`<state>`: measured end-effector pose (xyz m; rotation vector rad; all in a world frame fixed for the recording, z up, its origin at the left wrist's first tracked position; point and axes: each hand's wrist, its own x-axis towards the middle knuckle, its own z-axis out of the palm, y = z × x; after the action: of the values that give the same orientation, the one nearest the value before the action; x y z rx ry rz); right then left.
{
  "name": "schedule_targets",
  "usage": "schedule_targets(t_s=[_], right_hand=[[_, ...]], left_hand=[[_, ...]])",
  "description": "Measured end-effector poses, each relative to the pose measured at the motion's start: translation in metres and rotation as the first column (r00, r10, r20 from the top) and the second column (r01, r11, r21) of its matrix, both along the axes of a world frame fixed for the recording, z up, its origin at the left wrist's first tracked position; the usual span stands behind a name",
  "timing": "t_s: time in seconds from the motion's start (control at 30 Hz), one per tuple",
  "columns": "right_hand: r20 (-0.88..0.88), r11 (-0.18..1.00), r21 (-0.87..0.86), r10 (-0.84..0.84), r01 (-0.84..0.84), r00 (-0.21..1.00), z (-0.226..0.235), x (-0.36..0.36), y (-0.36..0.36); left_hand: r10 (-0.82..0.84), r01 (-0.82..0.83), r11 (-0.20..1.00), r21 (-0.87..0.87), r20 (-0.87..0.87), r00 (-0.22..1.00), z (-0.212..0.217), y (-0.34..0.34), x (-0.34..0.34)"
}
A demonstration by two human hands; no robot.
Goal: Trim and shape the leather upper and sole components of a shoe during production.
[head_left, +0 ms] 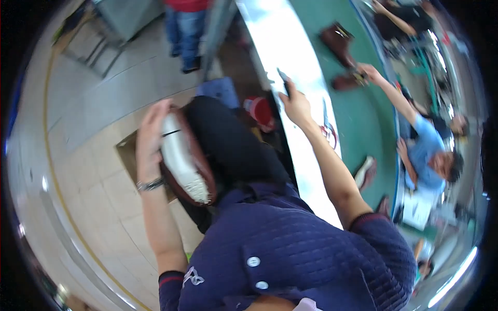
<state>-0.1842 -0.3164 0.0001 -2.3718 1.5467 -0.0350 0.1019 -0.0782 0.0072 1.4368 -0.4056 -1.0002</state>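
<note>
at a workshop bench beside a green work surface (363,119), a seated worker's left hand (150,136) steadies a brown leather shoe (179,155) against the dark-trousered thigh (223,137), left of the white bench top (277,33). its fingers lie along the shoe's outer side and bend round the far end; the thumb is hidden, so how far the grip wraps cannot be told. the right hand (297,106), out over the white top, has its fingers closed around a slim dark tool (283,76), whose tip is too blurred to identify. the shoe's pale face, crossed by a dark line and rough at the near end, is turned upward. it looks stiff and moderately weighty, firm enough to bear pressing, though the smooth leather could slip or scuff. the sides near the middle seem the surest hold, with the thigh as backing and the fingers clear of the pale face. across the way, a co-worker (428,155) in light blue reaches toward brown footwear (338,44).
</note>
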Motion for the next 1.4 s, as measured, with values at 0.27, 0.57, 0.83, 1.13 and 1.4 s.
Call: schedule_targets(t_s=[0.27, 0.57, 0.83, 1.13, 1.4], right_hand=[[0.414, 0.949, -0.244, -0.084, 0.200, 0.906, -0.032, -0.129, 0.020], [0.189, 0.867, 0.375, -0.418, 0.328, 0.889, -0.002, -0.224, 0.037], [0.506, 0.271, 0.855, -0.252, -0.442, 0.825, 0.128, -0.032, 0.130], [0.198, 0.087, 0.979, -0.229, -0.183, 0.953, 0.109, 0.053, 0.167], [0.368, 0.548, 0.805, -0.163, -0.227, 0.915, 0.094, 0.020, 0.168]], left_hand=[[0.148, -0.148, 0.989, 0.023, 0.035, 0.988, 0.017, 0.004, -0.010], [0.086, -0.086, 0.996, -0.023, 0.026, 0.996, 0.013, 0.019, -0.014], [0.414, -0.413, 0.910, -0.031, 0.077, 0.907, 0.008, 0.059, -0.106], [0.408, -0.486, 0.873, 0.038, 0.490, 0.770, 0.008, 0.052, -0.130], [0.213, -0.439, 0.898, 0.009, 0.866, 0.453, 0.023, 0.043, -0.099]])
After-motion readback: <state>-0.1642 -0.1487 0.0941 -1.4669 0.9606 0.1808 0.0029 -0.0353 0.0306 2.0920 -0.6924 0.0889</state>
